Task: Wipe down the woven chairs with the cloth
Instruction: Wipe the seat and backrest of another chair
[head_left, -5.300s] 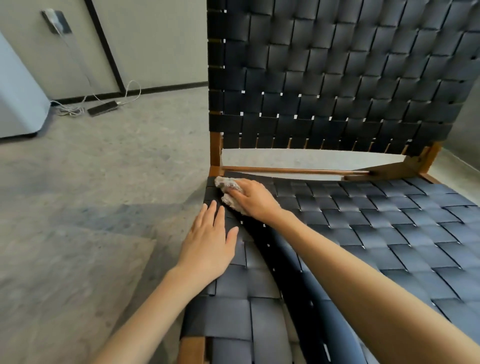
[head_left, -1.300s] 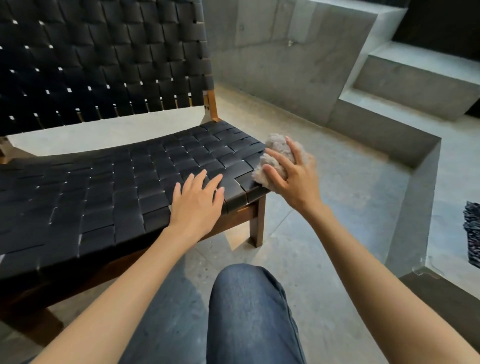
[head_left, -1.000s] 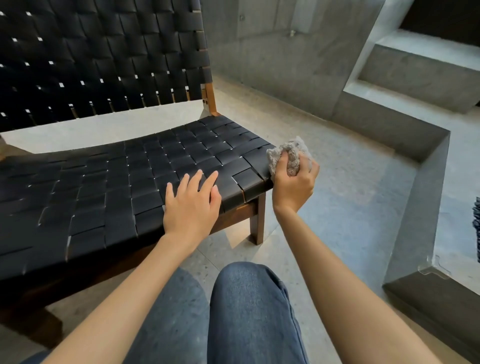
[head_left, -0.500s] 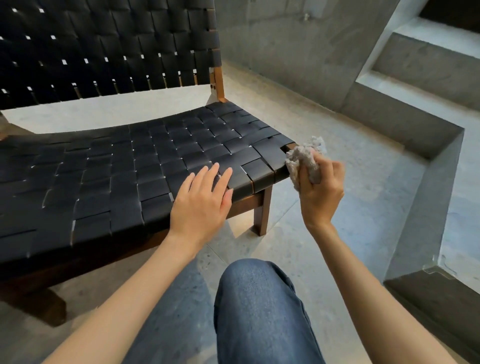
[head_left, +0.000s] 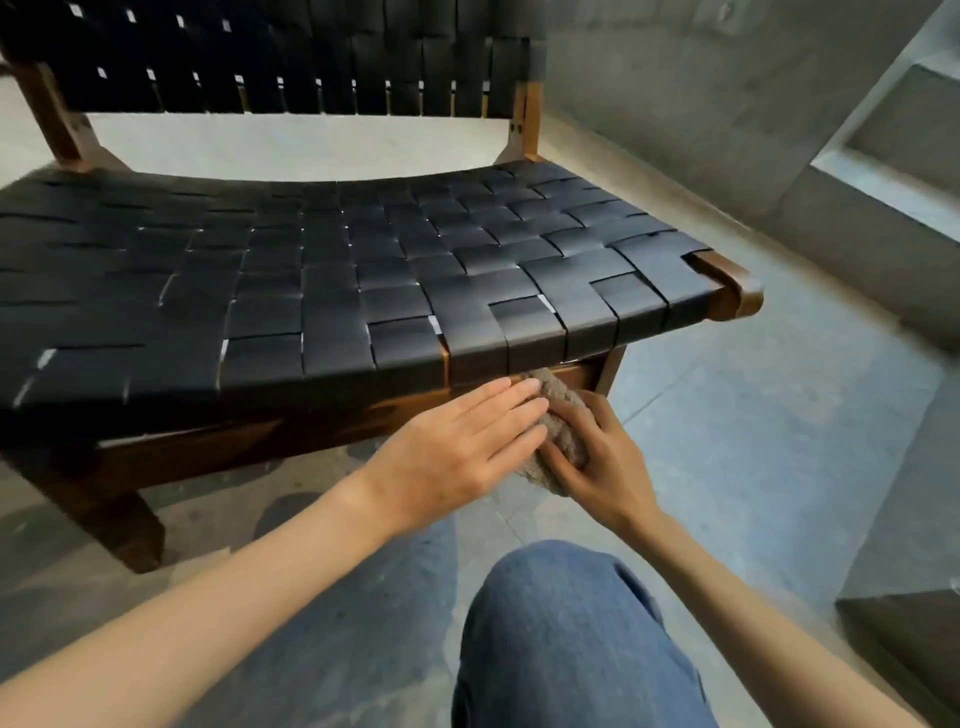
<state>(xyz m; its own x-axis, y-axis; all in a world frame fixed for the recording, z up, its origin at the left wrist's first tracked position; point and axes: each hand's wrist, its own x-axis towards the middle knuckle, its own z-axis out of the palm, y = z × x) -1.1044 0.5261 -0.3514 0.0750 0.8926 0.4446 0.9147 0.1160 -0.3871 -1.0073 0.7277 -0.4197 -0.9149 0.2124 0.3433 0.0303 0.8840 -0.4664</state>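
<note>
A low chair with a black woven seat (head_left: 395, 270) and a dark wooden frame fills the upper half of the head view. Its woven backrest (head_left: 291, 57) runs along the top. My right hand (head_left: 597, 462) grips a crumpled grey-brown cloth (head_left: 561, 421) just below the seat's front edge, near the front right leg. My left hand (head_left: 462, 447) lies flat with straight fingers, its fingertips touching the cloth from the left. Part of the cloth is hidden between the two hands.
My knee in blue jeans (head_left: 566, 639) is at the bottom centre. Concrete steps (head_left: 883, 171) rise on the right, with a low concrete block (head_left: 909, 571) at the right edge. The chair's front left leg (head_left: 124, 525) stands on the grey stone floor.
Both hands have dropped from the seat to below its front edge. My left hand left the woven surface and now touches the cloth. The camera has moved lower and closer.
</note>
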